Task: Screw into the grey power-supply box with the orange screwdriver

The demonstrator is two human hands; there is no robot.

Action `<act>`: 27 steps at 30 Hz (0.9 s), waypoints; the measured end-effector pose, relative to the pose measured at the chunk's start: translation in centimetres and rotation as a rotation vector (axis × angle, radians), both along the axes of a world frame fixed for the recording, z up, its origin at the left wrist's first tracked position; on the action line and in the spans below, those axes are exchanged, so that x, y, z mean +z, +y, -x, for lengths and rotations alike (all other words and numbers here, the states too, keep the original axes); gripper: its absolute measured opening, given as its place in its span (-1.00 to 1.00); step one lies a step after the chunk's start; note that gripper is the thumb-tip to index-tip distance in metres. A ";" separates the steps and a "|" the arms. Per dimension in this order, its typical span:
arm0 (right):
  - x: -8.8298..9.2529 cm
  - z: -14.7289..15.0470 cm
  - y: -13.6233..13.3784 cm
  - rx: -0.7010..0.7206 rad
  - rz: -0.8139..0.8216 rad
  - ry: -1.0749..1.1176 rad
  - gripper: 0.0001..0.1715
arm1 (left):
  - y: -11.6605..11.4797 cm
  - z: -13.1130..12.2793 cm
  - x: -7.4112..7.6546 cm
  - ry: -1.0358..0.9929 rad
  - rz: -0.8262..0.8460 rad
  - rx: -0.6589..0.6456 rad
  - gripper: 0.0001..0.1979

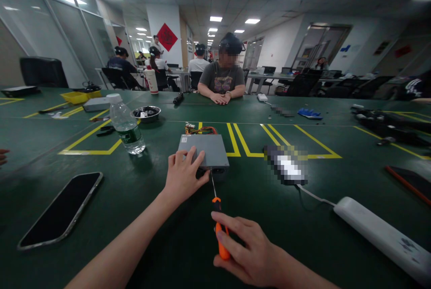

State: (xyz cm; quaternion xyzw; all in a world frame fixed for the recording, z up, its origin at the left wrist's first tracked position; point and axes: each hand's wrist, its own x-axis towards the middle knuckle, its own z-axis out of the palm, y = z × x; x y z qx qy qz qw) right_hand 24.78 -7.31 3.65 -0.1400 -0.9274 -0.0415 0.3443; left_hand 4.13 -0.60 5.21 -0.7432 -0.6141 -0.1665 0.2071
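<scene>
A grey metal computer power supply (213, 150) lies on the green table, its bundle of coloured cables (202, 131) at the far side. My left hand (184, 174) grips its near left part, fingers spread over the top and thumb at the front edge. In my right hand (247, 246) is an orange and black screwdriver (222, 244), held by the handle between thumb and fingers. Its shaft points away from me, and the tip meets the front face of the power supply near my left thumb. The screw, if any, at the tip is too small to make out.
Left of the power supply stand a water bottle (126, 127) and a metal bowl (147, 113) of small dark parts. A phone (62, 210) lies near left. At right are a lit phone (286, 166) and a white power strip (380, 235). A person (222, 75) sits opposite.
</scene>
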 end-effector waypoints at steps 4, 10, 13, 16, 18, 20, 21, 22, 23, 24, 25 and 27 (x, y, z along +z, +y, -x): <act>-0.5 -0.3 0.2 0.007 0.078 0.043 -0.64 | 0.0 0.0 0.0 -0.004 0.005 0.001 -0.51; 0.0 0.1 0.0 0.003 0.069 -0.105 -0.69 | 0.0 -0.1 0.0 -0.029 0.000 -0.005 -0.51; -0.3 -0.1 0.0 -0.022 0.038 -0.022 -0.69 | -0.1 0.0 0.0 -0.019 -0.005 -0.003 -0.51; -0.7 -0.4 0.1 -0.013 0.082 0.044 -0.62 | 0.0 0.0 0.0 -0.008 -0.006 0.000 -0.51; -0.6 -0.4 0.1 0.020 0.122 0.012 -0.57 | 0.0 0.0 -0.1 -0.005 -0.008 0.002 -0.51; -0.2 -0.2 0.0 0.031 0.133 -0.076 -0.58 | 0.0 -0.1 -0.1 -0.003 -0.010 0.006 -0.51; -0.1 -0.1 0.0 0.023 0.124 -0.111 -0.60 | 0.0 -0.1 -0.1 -0.003 -0.010 0.006 -0.51; 0.1 0.0 -0.1 0.008 0.109 -0.126 -0.63 | 0.0 -0.1 -0.1 -0.005 -0.010 0.007 -0.51; 0.1 0.1 -0.1 -0.008 0.095 -0.119 -0.66 | 0.0 -0.1 0.0 -0.009 -0.008 0.007 -0.51; 0.1 0.2 -0.1 -0.015 0.078 -0.092 -0.69 | 0.0 -0.1 0.0 -0.015 -0.007 0.005 -0.51; 0.0 0.1 0.0 -0.018 0.068 -0.062 -0.71 | 0.0 -0.1 0.0 -0.022 -0.005 0.003 -0.52; -0.4 0.0 0.1 -0.017 0.076 -0.017 -0.74 | 0.0 -0.1 0.0 -0.031 -0.002 0.000 -0.52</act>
